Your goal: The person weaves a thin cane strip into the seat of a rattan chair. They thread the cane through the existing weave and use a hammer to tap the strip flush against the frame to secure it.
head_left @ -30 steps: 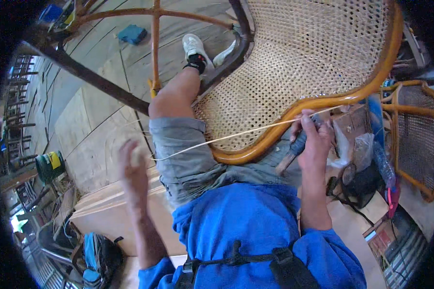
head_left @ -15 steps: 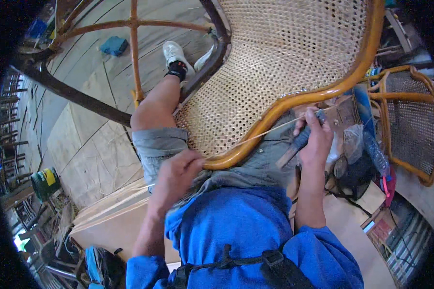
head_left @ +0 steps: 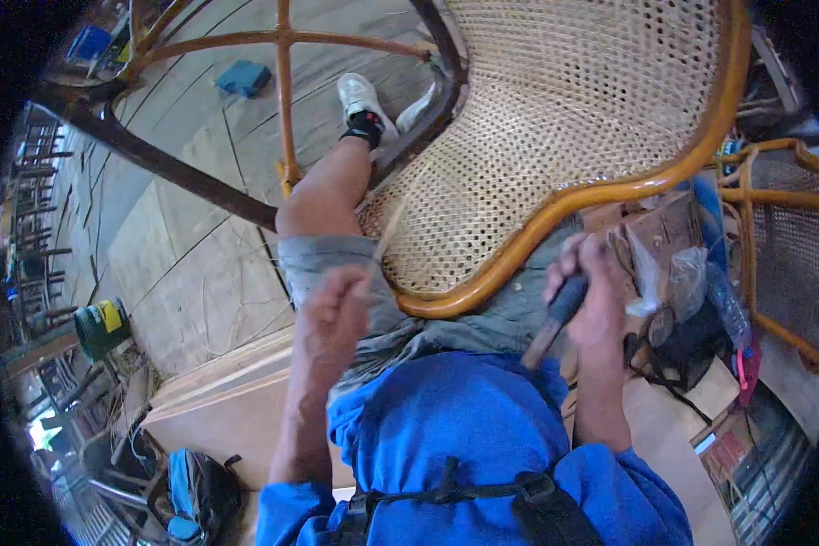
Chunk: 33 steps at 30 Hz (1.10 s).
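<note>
Holding dark-handled tool [head_left: 565, 306] in right hand [head_left: 598, 293], fingers [head_left: 570, 257] wrapped round it, tip angled toward blue shirt [head_left: 446, 409]; left hand [head_left: 335, 308] blurred over grey shorts [head_left: 323, 255], fingers curled, can't tell if holding anything; woven cane chair [head_left: 510, 182] just ahead, orange rim [head_left: 601, 195] nearest

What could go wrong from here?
Slip: the right hand grips a dark-handled tool whose far end points down toward the blue shirt; a slip could jab the lap.

Scratch: the glossy rim of the woven chair lies close by, so a careless swing might mark it.

Lost strand: the left hand is blurred; if it holds a strand, I can't confirm the grip.
</note>
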Each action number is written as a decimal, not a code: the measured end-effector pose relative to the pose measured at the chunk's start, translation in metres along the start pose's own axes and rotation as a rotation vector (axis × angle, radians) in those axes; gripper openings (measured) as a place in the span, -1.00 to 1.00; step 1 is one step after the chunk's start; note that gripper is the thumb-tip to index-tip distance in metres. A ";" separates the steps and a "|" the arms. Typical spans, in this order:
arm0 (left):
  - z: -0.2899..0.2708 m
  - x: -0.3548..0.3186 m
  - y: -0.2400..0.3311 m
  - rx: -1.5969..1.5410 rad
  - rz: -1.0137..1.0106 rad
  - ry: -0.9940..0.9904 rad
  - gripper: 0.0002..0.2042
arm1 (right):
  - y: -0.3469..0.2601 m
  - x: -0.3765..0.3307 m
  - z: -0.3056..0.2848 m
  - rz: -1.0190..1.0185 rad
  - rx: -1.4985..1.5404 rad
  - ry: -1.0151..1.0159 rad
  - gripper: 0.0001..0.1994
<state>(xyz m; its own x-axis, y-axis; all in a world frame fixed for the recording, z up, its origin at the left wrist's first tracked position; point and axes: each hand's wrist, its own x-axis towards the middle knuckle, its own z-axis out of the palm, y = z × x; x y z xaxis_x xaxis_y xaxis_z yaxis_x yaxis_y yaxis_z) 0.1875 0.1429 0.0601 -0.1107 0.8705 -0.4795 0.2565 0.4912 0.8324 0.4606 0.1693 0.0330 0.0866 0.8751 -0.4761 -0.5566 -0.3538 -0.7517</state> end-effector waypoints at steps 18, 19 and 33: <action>0.046 0.004 -0.014 -0.232 -0.095 -0.184 -0.85 | 0.034 -0.017 0.048 0.326 -0.555 -0.580 -0.63; 0.046 0.003 -0.014 -0.198 -0.065 -0.194 -0.85 | 0.032 -0.017 0.051 0.340 -0.552 -0.583 -0.66; 0.035 -0.021 -0.007 0.076 0.087 -0.240 -0.89 | 0.039 -0.026 0.039 0.410 -0.275 -0.473 -0.66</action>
<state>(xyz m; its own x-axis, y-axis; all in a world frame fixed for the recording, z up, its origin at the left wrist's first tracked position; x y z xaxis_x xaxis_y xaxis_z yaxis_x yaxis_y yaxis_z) 0.2216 0.1203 0.0541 0.1435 0.8728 -0.4666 0.3275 0.4030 0.8546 0.4043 0.1459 0.0338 -0.4916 0.6802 -0.5437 -0.2316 -0.7041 -0.6713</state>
